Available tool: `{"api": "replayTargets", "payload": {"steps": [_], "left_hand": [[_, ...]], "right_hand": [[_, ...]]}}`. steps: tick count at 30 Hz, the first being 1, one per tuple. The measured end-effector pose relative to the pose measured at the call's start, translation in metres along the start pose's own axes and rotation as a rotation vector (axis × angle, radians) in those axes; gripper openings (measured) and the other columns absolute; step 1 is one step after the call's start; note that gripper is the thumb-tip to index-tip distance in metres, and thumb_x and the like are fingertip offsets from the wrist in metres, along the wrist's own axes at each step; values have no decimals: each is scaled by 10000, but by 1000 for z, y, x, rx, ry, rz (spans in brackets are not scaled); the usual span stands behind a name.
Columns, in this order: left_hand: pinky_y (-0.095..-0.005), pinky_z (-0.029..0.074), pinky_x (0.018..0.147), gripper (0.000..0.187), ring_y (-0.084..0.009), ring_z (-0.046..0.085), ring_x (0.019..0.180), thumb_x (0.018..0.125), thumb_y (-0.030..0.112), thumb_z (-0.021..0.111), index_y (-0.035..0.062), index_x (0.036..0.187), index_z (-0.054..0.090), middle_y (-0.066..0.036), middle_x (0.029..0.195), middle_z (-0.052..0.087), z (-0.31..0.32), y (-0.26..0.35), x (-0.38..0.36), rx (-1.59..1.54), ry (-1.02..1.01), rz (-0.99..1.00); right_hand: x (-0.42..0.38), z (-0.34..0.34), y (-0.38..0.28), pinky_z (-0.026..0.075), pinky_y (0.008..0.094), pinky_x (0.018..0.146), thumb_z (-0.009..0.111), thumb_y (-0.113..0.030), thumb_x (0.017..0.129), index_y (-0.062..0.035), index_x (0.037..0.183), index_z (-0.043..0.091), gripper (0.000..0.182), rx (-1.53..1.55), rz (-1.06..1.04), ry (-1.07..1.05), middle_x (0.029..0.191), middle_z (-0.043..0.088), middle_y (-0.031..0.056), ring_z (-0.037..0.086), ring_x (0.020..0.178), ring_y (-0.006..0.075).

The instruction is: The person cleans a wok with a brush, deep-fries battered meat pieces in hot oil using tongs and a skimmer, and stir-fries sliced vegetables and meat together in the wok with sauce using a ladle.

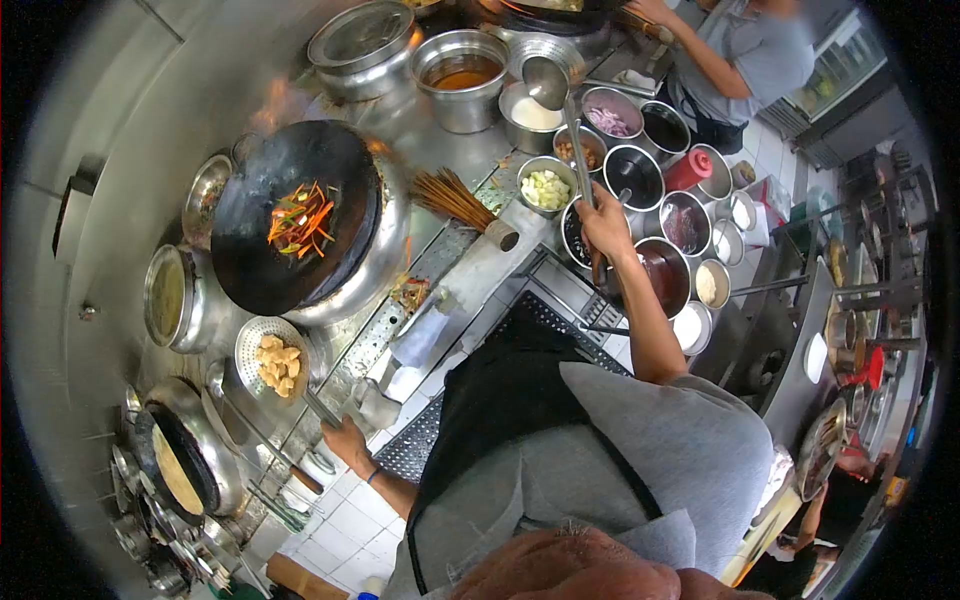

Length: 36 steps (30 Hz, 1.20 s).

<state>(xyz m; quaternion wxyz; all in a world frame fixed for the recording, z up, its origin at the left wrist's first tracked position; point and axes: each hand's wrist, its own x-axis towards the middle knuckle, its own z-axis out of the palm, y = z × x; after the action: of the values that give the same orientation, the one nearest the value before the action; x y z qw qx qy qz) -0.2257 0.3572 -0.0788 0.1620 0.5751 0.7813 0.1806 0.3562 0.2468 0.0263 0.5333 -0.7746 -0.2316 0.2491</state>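
Observation:
My left hand (348,445) is closed around the handle of a perforated skimmer (249,345), which holds browned, chunky pieces of food (279,366). The skimmer is just below a large black wok (345,215) in which cut orange and green vegetable strips (300,219) lie. My right hand (604,225) grips the long handle of a metal ladle (546,84). Its bowl hangs near a pot of white liquid (533,113), above the cluster of ingredient containers. Whether the ladle holds anything cannot be made out.
A flame (272,105) rises behind the wok. Nearby stand a pot of brown liquid (462,73), a bamboo brush (452,200), a bowl of diced pale vegetables (546,189) and a red bottle (688,170). Another person (740,60) works at the top right. A second wok (180,450) sits lower left.

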Motion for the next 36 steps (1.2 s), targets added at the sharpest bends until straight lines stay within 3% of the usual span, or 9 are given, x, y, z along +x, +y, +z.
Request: {"api": "replayTargets", "payload": {"steps": [3, 8, 11, 18, 21, 25, 29, 31, 36], "left_hand": [[-464, 454, 955, 551, -487, 584, 1067, 813, 151, 623, -151, 1254, 491, -362, 1131, 601, -10, 12, 0, 32, -46, 13], [-446, 462, 938, 545, -476, 592, 1072, 818, 146, 626, -139, 1262, 488, -349, 1129, 610, 6, -24, 5, -121, 28, 79], [-440, 472, 916, 539, -458, 605, 1055, 824, 151, 635, -124, 1265, 492, -336, 1110, 620, -2, -23, -2, -76, -5, 36], [-437, 487, 866, 514, -421, 630, 992, 826, 170, 655, -110, 1233, 512, -308, 1056, 643, -3, -31, 0, -90, -63, 14], [-426, 508, 792, 516, -379, 665, 867, 824, 180, 662, -103, 1230, 515, -276, 992, 656, 13, -56, 6, -105, 39, 92], [-360, 510, 593, 505, -242, 655, 654, 851, 155, 642, -83, 1270, 492, -191, 902, 657, 7, -49, 4, -358, -133, -163], [-310, 468, 462, 403, -159, 597, 549, 895, 183, 612, -47, 1210, 511, -95, 772, 612, 6, -49, 0, -603, -205, -221], [-280, 464, 465, 457, -144, 584, 545, 891, 112, 605, -65, 1291, 475, -108, 794, 611, -8, -31, -5, -683, -283, -283], [-299, 497, 474, 226, -159, 565, 547, 884, 124, 613, -11, 1042, 525, -65, 749, 555, -21, -2, -12, -1059, -427, -405]], "right_hand": [[15, 5, 16, 441, 318, 452, 557, -94, 916, 24, 1276, 550, 379, -27, -11, 41, 645, 590, 67, 553, 470, 148], [18, 7, 17, 448, 320, 466, 548, -85, 907, 41, 1299, 533, 412, -120, 17, 56, 678, 619, 85, 576, 491, 158], [21, 12, 31, 381, 272, 394, 563, -109, 921, 22, 1174, 590, 285, 14, 15, 51, 629, 528, 13, 480, 431, 94], [28, -11, 8, 403, 278, 377, 530, -78, 909, -39, 875, 524, 51, 595, 242, -94, 664, 495, 22, 464, 469, 97], [23, -20, -7, 393, 275, 379, 524, -82, 927, -39, 879, 517, 65, 747, 297, -120, 674, 495, 19, 456, 479, 94], [-8, -31, -41, 354, 260, 367, 544, -125, 944, -66, 870, 500, 104, 723, 280, -158, 677, 471, -2, 409, 466, 72], [-44, -35, -77, 324, 223, 333, 539, -138, 955, -98, 886, 490, 94, 753, 303, -260, 696, 471, -29, 389, 447, 41], [-53, -32, -79, 295, 195, 296, 513, -141, 982, -15, 1203, 525, 255, 824, 291, -347, 720, 465, -16, 380, 439, 14], [-52, 6, -90, 342, 223, 298, 476, -77, 990, 10, 1338, 455, 359, 989, 356, -682, 775, 468, 22, 386, 432, 41]]}}
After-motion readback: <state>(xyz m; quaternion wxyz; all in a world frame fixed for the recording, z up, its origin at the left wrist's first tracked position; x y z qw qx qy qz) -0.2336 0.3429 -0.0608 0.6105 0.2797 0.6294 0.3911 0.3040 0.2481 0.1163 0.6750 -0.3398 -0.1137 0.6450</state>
